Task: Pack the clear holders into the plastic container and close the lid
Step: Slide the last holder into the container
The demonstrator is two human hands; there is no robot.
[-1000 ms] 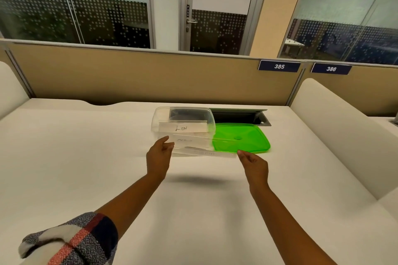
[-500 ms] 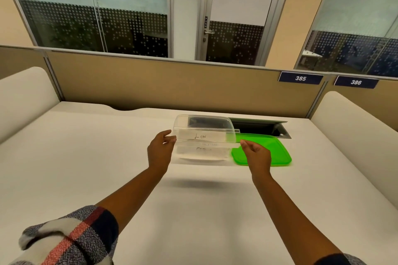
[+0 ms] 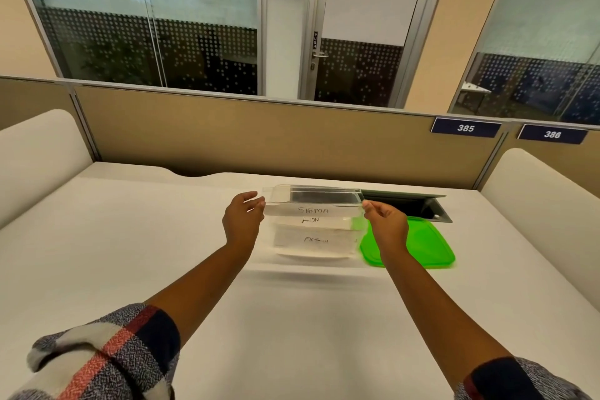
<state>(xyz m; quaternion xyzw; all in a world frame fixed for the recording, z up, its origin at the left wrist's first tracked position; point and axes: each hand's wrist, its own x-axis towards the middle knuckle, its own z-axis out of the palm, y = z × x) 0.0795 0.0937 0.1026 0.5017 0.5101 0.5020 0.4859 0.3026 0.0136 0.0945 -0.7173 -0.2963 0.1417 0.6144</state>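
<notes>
The clear holder (image 3: 313, 204), a long transparent strip with a paper slip reading "SIGMA", is held level over the mouth of the plastic container (image 3: 313, 242), which sits on the white desk (image 3: 130, 253) a little past centre. The left hand (image 3: 242, 224) pinches the holder's nine o'clock end and the right hand (image 3: 388, 226) pinches its three o'clock end, each with fingers and thumb closed on the edge. Through the container's clear wall, slips marked "LION" and another, too blurred to read, show that other holders already lie inside.

The green lid (image 3: 422, 247) lies flat on the desk at the container's three o'clock, just beside it and partly behind the right wrist. At one o'clock from the container is a dark cable hatch (image 3: 409, 204) set into the desk, with the beige partition (image 3: 259, 140) beyond at twelve.

This looks like the packing step, well along. The next move likely calls for lowering the holder straight down, ends kept level so it clears both short walls, then releasing it. No loose holders show on the desk, so the lid may follow.
</notes>
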